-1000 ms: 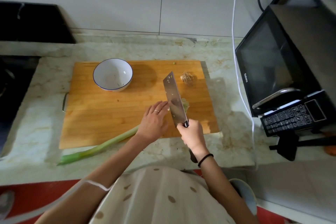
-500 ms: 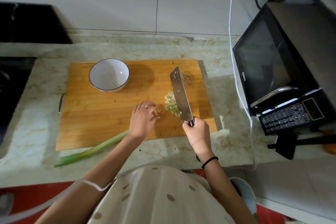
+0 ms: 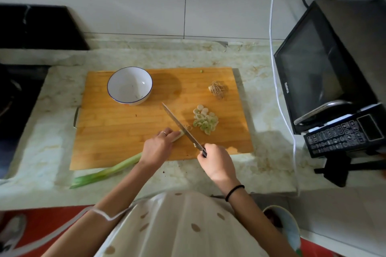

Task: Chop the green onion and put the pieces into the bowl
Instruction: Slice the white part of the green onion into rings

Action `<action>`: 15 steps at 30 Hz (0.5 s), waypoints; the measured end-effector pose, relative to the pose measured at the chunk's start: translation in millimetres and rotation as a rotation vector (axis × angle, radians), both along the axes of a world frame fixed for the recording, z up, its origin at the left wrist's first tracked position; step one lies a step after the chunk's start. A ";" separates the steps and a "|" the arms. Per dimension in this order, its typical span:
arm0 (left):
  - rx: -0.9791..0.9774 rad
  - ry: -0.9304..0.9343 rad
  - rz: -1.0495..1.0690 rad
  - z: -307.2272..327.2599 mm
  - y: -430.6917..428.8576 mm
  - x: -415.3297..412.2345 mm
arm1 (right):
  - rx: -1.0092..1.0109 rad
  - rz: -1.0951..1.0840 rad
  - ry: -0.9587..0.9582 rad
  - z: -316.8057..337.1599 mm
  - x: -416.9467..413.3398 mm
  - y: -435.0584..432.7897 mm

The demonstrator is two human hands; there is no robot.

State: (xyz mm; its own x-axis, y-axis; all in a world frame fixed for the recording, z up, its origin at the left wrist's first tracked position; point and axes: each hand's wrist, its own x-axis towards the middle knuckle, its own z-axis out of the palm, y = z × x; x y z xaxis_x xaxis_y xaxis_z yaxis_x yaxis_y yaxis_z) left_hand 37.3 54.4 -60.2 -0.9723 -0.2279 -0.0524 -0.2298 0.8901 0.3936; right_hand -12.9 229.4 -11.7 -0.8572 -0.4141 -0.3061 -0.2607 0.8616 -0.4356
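Observation:
A long green onion (image 3: 108, 171) lies slanted across the front edge of the wooden cutting board (image 3: 125, 131), its green end hanging over the counter. My left hand (image 3: 157, 146) presses down on its pale end. My right hand (image 3: 216, 160) grips the handle of a cleaver (image 3: 180, 126), whose blade stands on the onion's cut tip beside my left fingers. A small pile of chopped onion slices (image 3: 204, 120) lies right of the blade. The white bowl (image 3: 130, 85) with a blue rim sits at the board's back left, nearly empty.
The cut-off root end (image 3: 217, 89) lies at the board's back right. A black microwave (image 3: 325, 81) with a white cable (image 3: 273, 64) stands to the right. A dark stove (image 3: 14, 98) borders the marble counter (image 3: 267, 152) on the left.
The cleaver swung left from beside the pile onto the onion's tip. My left hand slid back along the stalk and now holds it down. The slices stay piled at the right.

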 end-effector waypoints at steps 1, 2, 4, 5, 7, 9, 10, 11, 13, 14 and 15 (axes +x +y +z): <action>-0.020 -0.006 -0.004 1.1 0.6 -0.6 | 0.020 0.023 0.011 1.4 0.7 -1.5; -0.035 -0.009 -0.009 1.8 0.9 -0.6 | 0.035 0.045 0.024 2.7 1.3 -3.0; -0.025 -0.003 -0.018 3.7 0.4 0.3 | 0.055 0.086 0.063 4.8 2.9 -5.7; -0.018 -0.002 -0.027 4.3 0.2 0.5 | 0.067 0.107 0.083 5.4 3.9 -7.0; -0.024 -0.008 -0.035 5.0 0.0 1.3 | 0.093 0.149 0.111 6.2 6.3 -9.4; -0.029 -0.014 -0.027 4.0 0.6 1.7 | 0.106 0.160 0.115 6.1 7.8 -12.0; -0.029 -0.021 -0.022 3.5 2.2 1.8 | 0.106 0.154 0.110 6.0 8.4 -12.2; -0.031 -0.027 -0.018 2.9 2.6 2.0 | 0.104 0.146 0.099 5.5 9.2 -13.2; -0.034 -0.032 -0.016 1.9 3.2 2.2 | 0.103 0.137 0.078 4.8 10.5 -14.5; -0.036 -0.034 -0.019 1.9 3.7 2.6 | 0.102 0.131 0.072 4.9 11.2 -14.9; -0.036 -0.037 -0.019 2.0 3.8 3.0 | 0.102 0.126 0.067 4.8 11.2 -15.7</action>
